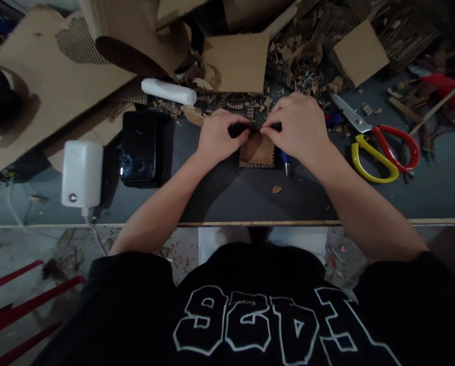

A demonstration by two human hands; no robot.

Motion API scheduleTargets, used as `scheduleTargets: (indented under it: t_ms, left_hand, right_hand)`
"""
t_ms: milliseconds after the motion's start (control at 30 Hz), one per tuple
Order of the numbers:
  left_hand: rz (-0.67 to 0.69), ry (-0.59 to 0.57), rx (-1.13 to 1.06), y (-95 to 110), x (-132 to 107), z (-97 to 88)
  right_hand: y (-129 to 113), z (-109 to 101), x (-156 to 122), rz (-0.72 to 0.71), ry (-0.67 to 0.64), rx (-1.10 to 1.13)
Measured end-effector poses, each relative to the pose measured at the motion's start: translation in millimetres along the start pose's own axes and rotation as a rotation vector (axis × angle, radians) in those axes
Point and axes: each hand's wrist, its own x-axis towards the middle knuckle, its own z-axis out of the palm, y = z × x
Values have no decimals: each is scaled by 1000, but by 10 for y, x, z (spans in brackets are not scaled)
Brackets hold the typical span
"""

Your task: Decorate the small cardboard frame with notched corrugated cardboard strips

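Note:
A small square cardboard piece point(256, 151) with notched edges lies on the dark table point(227, 195). My left hand point(218, 135) and my right hand point(298, 127) meet at its far edge, fingers curled and pinched. Between the fingertips runs a thin dark thing point(239, 130) that I cannot make out. A blue-tipped tool point(285, 160) lies under my right hand, its tip pointing toward me.
Red and yellow scissors point(382, 148) lie to the right. A black box point(140, 148) and a white power adapter point(81, 174) sit to the left, a white tube point(169, 91) behind them. Cardboard sheets point(238, 61) and scraps crowd the back of the table.

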Motion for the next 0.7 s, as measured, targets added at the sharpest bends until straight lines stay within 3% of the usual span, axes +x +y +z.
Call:
scheduleTargets:
  t_ms: [100, 200, 433, 700]
  left_hand:
    - [-11, 12, 17, 15, 7, 33]
    - [17, 60, 24, 26, 5, 49]
    - [-103, 31, 76, 143, -17, -12]
    - [-4, 98, 31, -6, -5, 50]
  right_hand:
    - [9, 4, 25, 38, 10, -10]
    - [74, -100, 51, -20, -18, -37]
    - [183, -466, 60, -113, -218, 40]
    - [117, -414, 92, -10, -175, 92]
